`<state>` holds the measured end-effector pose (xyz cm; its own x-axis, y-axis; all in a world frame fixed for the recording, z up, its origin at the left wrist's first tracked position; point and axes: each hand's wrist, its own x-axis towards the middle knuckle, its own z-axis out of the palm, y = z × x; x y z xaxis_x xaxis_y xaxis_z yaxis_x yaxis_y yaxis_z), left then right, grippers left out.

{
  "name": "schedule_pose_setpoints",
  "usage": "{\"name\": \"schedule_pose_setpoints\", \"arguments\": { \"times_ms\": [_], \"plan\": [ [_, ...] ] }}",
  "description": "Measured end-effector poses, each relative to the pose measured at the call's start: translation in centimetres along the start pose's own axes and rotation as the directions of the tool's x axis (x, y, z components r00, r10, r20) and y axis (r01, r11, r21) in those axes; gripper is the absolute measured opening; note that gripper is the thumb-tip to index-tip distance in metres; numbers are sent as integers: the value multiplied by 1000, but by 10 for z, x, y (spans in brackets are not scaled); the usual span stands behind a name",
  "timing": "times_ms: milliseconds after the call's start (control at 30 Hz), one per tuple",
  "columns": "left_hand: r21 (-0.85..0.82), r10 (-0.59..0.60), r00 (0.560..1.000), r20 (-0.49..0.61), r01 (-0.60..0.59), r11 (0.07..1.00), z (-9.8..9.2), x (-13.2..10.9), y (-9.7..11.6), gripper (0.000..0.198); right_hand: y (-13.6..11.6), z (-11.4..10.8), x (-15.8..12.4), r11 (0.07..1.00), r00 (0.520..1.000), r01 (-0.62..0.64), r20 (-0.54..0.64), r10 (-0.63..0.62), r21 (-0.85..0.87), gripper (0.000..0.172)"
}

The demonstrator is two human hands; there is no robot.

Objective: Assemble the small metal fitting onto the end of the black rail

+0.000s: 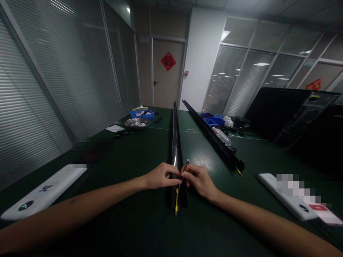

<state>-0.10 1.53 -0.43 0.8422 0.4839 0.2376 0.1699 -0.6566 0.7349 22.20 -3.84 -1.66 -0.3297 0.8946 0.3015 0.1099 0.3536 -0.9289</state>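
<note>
A long black metal rail (175, 142) runs away from me along the green table. My left hand (163, 175) is closed over its near end, thumb and fingers gripping it from the left. My right hand (199, 178) is pinched at the rail's right side, its fingertips meeting those of the left. From its fingers a small silver wrench (188, 161) sticks up, rounded end on top; the lower end is hidden. Just below the hands a yellow wire (177, 200) with a ring terminal hangs out of the rail's end. What the fingertips press together is hidden.
A second black rail (214, 137) lies to the right, beside a plastic bottle (222, 136) and blue bins (211, 121). At back left are a metal bowl (138, 123) and a blue tray (142, 114). White devices (53, 189) lie on both sides.
</note>
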Motion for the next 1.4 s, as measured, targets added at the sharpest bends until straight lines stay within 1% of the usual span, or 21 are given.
{"name": "schedule_pose_setpoints", "arguments": {
  "times_ms": [267,467,600,833,1100,1233,1400],
  "plan": [
    [18,15,1000,-6,-15,1000,1,1,3,28,7,1,-2,997,999,26,-33,-29,-74,37],
    [25,29,1000,-3,-29,999,1,0,5,26,2,0,-2,985,993,106,-44,-113,-135,41],
    [39,39,999,-5,-39,998,2,0,6,26,0,-1,-1,977,989,130,-45,-139,-171,41],
    [21,53,999,10,-54,998,1,0,8,29,2,-2,-2,965,989,130,-42,-143,-229,39],
    [15,51,998,29,-52,999,1,0,7,28,3,-2,-3,942,983,165,-34,-182,-293,36],
    [7,61,998,31,-61,998,1,0,8,30,0,-1,-4,923,971,211,-38,-236,-323,35],
    [-2,55,997,57,-55,999,0,-1,9,26,-2,0,-6,888,955,266,-21,-296,-375,33]
  ]
}}
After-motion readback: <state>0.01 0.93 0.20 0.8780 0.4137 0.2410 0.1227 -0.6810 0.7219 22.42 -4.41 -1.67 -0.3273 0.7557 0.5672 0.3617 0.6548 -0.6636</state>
